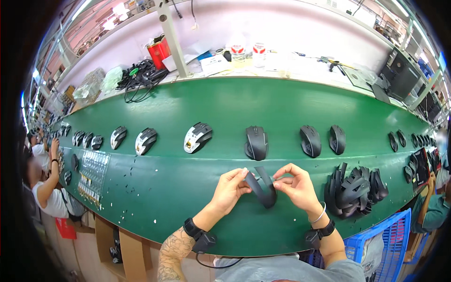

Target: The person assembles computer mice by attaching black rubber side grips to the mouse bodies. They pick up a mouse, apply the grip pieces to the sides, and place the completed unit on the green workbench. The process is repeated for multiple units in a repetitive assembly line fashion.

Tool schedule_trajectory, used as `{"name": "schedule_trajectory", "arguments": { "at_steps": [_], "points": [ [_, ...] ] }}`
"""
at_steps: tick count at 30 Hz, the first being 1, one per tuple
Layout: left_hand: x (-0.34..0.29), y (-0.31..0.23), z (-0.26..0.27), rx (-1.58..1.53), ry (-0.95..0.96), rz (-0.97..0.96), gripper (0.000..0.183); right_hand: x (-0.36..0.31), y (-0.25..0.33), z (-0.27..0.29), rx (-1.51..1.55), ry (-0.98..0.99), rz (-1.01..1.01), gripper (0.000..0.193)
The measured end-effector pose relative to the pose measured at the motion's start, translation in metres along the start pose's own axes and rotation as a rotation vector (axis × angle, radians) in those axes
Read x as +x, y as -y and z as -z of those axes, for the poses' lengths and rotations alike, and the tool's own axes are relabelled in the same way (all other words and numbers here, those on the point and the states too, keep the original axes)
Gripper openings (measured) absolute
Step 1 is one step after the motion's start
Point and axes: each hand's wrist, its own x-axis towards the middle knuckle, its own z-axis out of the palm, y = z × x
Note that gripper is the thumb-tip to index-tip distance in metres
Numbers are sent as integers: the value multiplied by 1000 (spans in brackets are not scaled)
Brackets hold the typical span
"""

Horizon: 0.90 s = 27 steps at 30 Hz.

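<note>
Two hands fill the middle of my head view, close to the worktop's point(188, 103) near edge, and between them is a curved black plastic shell piece point(266, 196), its two prongs pointing toward the far edge. I see the left hand point(233, 187) pinching the left prong between thumb and fingers; the right hand point(293, 185) has its thumb and fingertips closed on the right side of the same piece. Just beyond them, toward the far edge, I have a black computer mouse point(256, 142), with two more black mice point(310, 140) to its right. Left along that row, well apart from one another, lie three white-and-black mouse bodies point(198, 137). To the right of the hands, toward the near edge, I make out a heap of loose black shells point(354, 190), overlapping at many angles. Near the worktop's left end a clear tray point(94, 174) holds small parts too fine for me to identify. A blue plastic crate point(383, 239) stands beside the near edge at the right, and a co-worker point(47, 188) sits by the left end.
</note>
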Motion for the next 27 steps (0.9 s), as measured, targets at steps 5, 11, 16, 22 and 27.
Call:
{"name": "schedule_trajectory", "arguments": {
  "at_steps": [5, 11, 16, 22, 27],
  "points": [
    [-10, 10, -15, 162, -133, -142, 23, -5, -4, -30, -486, 43, 255, 67],
    [-21, 9, -18, 151, 19, -285, 14, -5, -11, -36, -670, -43, 365, 54],
    [-20, 11, -16, 389, 53, -431, 14, -5, -10, -35, -669, -109, 390, 44],
    [-19, 21, -22, 326, -141, -548, 9, -7, -6, -38, -852, -101, 581, 61],
    [-22, 22, -26, 216, -193, -561, 5, -9, -24, -43, -896, -123, 632, 73]
  ]
}}
